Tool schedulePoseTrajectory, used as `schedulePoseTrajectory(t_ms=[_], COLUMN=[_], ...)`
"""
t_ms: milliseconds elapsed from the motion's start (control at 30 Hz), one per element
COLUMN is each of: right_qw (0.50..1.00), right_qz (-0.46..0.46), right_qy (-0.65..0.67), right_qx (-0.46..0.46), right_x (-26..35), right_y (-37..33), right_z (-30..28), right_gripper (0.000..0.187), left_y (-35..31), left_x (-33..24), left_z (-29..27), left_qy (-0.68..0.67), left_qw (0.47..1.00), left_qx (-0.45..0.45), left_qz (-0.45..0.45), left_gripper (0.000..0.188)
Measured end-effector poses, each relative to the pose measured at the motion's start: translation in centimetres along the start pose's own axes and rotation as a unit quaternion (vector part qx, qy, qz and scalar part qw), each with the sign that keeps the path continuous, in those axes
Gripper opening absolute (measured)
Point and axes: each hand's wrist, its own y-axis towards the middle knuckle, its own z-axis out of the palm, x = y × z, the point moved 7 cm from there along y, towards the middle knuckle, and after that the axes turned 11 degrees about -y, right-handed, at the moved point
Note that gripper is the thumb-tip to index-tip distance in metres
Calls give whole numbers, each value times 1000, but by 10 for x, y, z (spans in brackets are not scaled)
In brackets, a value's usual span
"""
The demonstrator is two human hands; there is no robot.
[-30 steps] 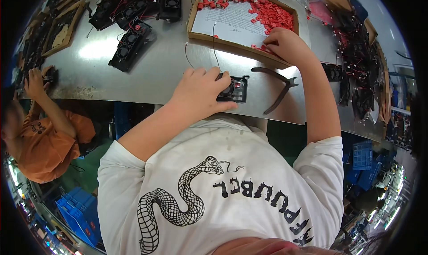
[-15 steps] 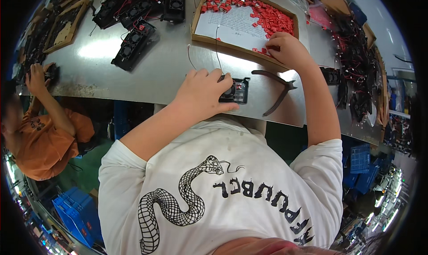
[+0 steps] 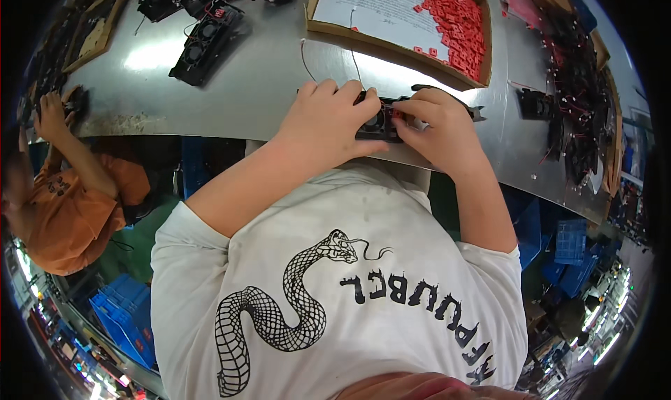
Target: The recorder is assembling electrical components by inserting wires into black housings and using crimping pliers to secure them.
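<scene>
A black plastic fan unit [image 3: 375, 125] lies on the metal table's near edge, its round fan and part of its frame showing. My left hand [image 3: 327, 120] is closed over its left side, thumb along the near edge. My right hand [image 3: 440, 126] pinches a small red plastic piece [image 3: 397, 113] against the right end of the unit; the fingertips hide most of the piece. Two thin wires run from behind my left hand toward the far side. Partly covered by my right hand, a pair of dark-handled pliers [image 3: 478, 113] rests on the table.
A shallow cardboard box [image 3: 391, 55] beyond my hands holds a paper sheet and many red pieces [image 3: 458, 40]. Another fan unit [image 3: 204, 47] lies at the far left, near several more. Wired black units [image 3: 559, 120] are heaped at right. A co-worker in orange [image 3: 84, 215] sits at left.
My right hand has come from the cardboard box back to the fan unit, with a red piece in its fingers. My left hand stays on the unit. The view has shifted slightly.
</scene>
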Motion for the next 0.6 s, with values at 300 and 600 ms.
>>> schedulePoseTrajectory(t_ms=[300, 600], right_qw=[995, 989], right_qz=[-47, -61], right_qy=[2, -77], right_qx=[-89, -107], right_x=[4, 6], right_y=[-6, -5], right_z=[-2, -4], right_gripper=[18, 17], left_y=[-2, 0], left_x=[-1, -1], left_z=[1, 0], left_qy=[5, 6], left_qw=[1000, 1000], left_qx=[-15, -21], left_qz=[1, 8], left_gripper=[63, 63])
